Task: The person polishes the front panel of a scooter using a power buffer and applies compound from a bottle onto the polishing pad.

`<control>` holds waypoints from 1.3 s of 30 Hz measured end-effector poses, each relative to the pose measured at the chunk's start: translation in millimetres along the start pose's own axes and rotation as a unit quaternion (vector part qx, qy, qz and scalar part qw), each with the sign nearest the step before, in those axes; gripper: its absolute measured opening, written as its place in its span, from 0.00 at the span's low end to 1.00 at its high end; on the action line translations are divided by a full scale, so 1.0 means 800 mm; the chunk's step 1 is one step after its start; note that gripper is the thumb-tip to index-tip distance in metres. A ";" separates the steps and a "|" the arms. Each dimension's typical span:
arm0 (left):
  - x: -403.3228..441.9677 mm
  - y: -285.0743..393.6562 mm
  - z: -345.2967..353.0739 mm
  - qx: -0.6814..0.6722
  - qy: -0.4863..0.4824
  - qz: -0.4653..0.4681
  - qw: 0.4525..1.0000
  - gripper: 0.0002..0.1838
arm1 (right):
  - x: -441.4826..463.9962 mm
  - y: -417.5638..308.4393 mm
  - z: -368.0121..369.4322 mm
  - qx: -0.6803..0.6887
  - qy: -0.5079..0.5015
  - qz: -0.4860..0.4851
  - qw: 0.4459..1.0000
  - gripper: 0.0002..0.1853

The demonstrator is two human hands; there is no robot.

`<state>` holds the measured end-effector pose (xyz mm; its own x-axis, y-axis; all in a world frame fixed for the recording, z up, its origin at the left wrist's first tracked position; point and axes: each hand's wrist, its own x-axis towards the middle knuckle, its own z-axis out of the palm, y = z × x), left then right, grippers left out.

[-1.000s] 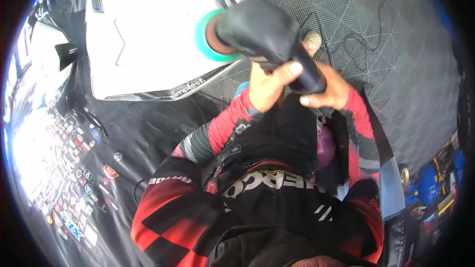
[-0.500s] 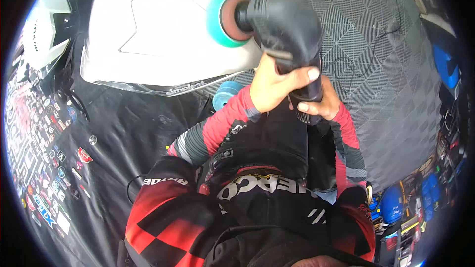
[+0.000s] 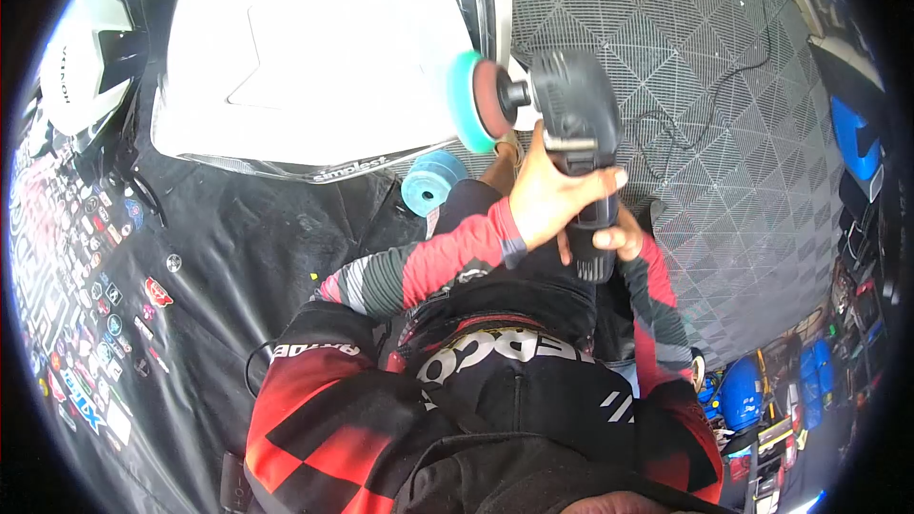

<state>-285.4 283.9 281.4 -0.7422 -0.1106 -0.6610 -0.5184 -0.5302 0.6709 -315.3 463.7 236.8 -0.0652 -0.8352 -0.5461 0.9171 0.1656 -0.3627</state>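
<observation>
I hold a black polisher (image 3: 579,100) in both hands in front of my legs. A round foam pad (image 3: 466,100), green-edged with a reddish backing, faces left on its spindle. My left hand (image 3: 552,198) is closed round the upper handle just below the head, thumb across the front. Lower down, my right hand (image 3: 624,233) grips the handle near its vented end; some of its fingers are hidden behind. Beside the pad lies a large white panel (image 3: 314,48) with an embossed line. The pad overlaps its right edge in view; I cannot tell whether they touch.
A blue roll (image 3: 433,183) stands near the panel's lower edge. A black sheet (image 3: 276,228) spreads at left, beside a sticker-covered surface (image 3: 95,305). A thin cable (image 3: 733,71) runs over the grey tiled floor (image 3: 743,171). Blue containers (image 3: 741,395) and tools crowd the lower right.
The polisher has come down towards my body and slightly right, with both hands on it. Its pad is turned more edge-on, and more of the blue roll shows.
</observation>
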 end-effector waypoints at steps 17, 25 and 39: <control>0.052 0.081 -0.034 -0.152 -0.136 0.212 0.956 0.29 | 0.037 -0.153 0.058 -0.422 0.129 -0.197 0.876 0.46; -0.006 0.016 -0.038 -0.072 -0.176 0.120 0.974 0.26 | -0.004 -0.049 0.028 -0.341 0.096 -0.101 0.930 0.40; 0.034 0.077 -0.015 -0.149 -0.120 0.184 0.964 0.27 | 0.019 -0.113 0.076 -0.466 0.262 -0.237 0.811 0.33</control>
<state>-332.7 238.5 300.5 -0.9483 -0.1583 -0.2750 -0.0824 -0.7142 0.6951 -375.6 403.9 307.2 -0.7057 -0.6235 -0.3365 0.0611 0.4196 -0.9057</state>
